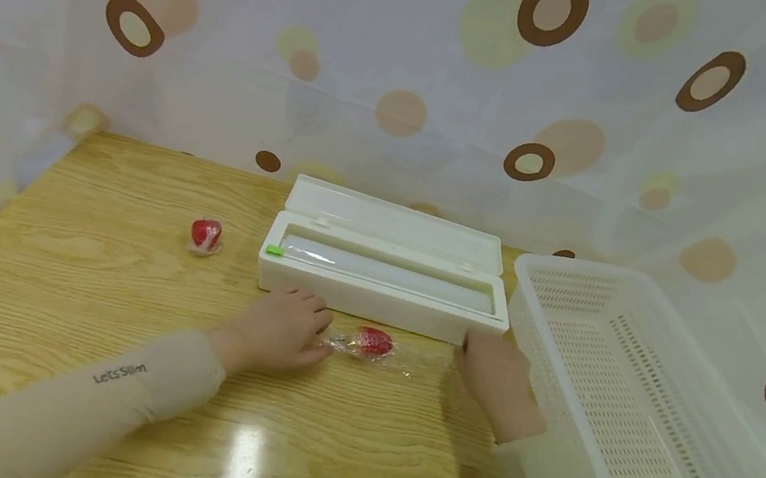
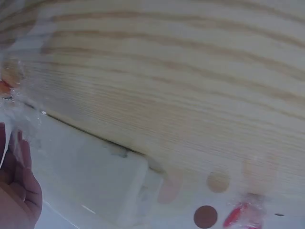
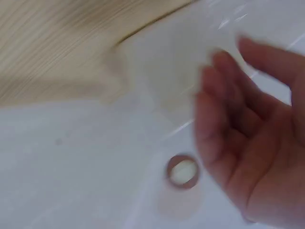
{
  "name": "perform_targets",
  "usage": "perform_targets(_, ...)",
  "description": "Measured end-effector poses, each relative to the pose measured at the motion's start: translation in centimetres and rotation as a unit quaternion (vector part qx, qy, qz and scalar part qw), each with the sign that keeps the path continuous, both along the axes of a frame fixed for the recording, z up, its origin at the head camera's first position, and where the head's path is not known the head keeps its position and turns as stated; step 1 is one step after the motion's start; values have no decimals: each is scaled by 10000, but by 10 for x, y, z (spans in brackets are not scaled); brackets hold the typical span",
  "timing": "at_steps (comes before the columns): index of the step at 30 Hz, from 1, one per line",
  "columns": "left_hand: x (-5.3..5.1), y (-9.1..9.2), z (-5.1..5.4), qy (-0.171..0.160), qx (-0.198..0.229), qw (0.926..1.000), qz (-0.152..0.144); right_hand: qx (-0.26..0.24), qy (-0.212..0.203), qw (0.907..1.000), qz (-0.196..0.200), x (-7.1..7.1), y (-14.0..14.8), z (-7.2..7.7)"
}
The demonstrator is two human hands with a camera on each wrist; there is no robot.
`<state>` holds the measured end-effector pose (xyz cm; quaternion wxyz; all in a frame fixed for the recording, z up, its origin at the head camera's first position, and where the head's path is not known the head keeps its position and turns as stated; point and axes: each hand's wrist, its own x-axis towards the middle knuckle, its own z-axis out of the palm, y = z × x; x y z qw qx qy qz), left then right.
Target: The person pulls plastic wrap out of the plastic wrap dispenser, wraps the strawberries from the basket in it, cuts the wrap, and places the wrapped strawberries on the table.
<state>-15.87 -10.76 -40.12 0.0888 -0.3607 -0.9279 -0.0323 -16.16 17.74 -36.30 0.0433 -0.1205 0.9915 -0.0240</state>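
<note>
A small red item [image 1: 375, 342], perhaps a strawberry, lies on the table inside clear plastic wrap [image 1: 420, 358]. The wrap's left end is bunched, and my left hand [image 1: 284, 330] holds it there between thumb and fingers. At the wrap's right end is my right hand [image 1: 497, 376]. Its fingers look loosely bent in the right wrist view, thumb apart, with nothing visible between them; that view is blurred. Just behind both hands stands a white plastic-wrap dispenser [image 1: 373, 301], lid raised, with a roll [image 1: 385, 271] and a green slider [image 1: 274, 250].
Another red item [image 1: 205, 235], wrapped in clear film, sits at the back left of the wooden table [image 1: 115, 296]. A white slotted basket [image 1: 578, 390] stands at the right, close by my right forearm. Behind the table hangs a patterned curtain [image 1: 355, 40].
</note>
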Motion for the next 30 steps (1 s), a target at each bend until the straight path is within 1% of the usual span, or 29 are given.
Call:
perform_targets(2, 0, 8, 1, -121, -37, 9998, 183, -290, 491, 9966, 594, 4, -23, -3)
perform_targets(3, 0, 12, 1, -141, -54, 9996, 242, -412, 543, 9938, 877, 5, -33, -5)
perform_targets(5, 0, 19, -1, -118, -56, 9995, 300, -507, 384, 9896, 1292, 5, -49, -11)
perform_targets(6, -1, 22, -2, -135, -31, 9993, 340, -464, 283, 9887, 1397, 5, -55, -14)
perform_targets(9, -1, 27, -5, -152, 58, 9988, 452, -173, 232, 9901, 1371, 4, -63, -23)
perform_targets(12, -1, 28, -8, -260, 196, 9977, 587, -91, 327, 9917, 1238, 1, -67, -31)
perform_targets(14, -1, 28, -10, -457, 426, 9953, 739, -162, 385, 9922, 1173, -1, -68, -34)
perform_targets(15, -1, 29, -10, -617, 579, 9929, 832, -209, 392, 9926, 1131, -2, -69, -36)
perform_targets(16, -1, 29, -10, -777, 753, 9898, 925, -270, 387, 9932, 1062, -2, -69, -37)
perform_targets(17, -1, 30, -10, -970, 991, 9849, 1034, -383, 359, 9940, 964, -3, -69, -38)
perform_targets(18, -1, 31, -10, -1199, 1274, 9779, 1146, -526, 343, 9943, 866, -3, -69, -38)
perform_targets(20, -1, 33, -8, -1651, 1872, 9587, 1361, -868, 286, 9936, 665, -2, -69, -37)
perform_targets(22, -2, 35, -7, -1995, 2513, 9353, 1495, -1297, 259, 9899, 515, -1, -68, -34)
perform_targets(24, -2, 36, -6, -2338, 3130, 9081, 1507, -1612, 184, 9858, 440, -1, -67, -31)
perform_targets(25, -3, 37, -6, -2519, 3395, 8941, 1481, -1738, 109, 9838, 419, 0, -67, -29)
perform_targets(27, -3, 38, -6, -2902, 3892, 8637, 1352, -1969, -81, 9797, 369, 0, -66, -26)
perform_targets(28, -4, 39, -6, -3139, 4130, 8449, 1303, -2081, -203, 9773, 327, 0, -66, -24)
perform_targets(30, -4, 41, -4, -3587, 4590, 8030, 1259, -2270, -420, 9727, 236, 0, -66, -23)
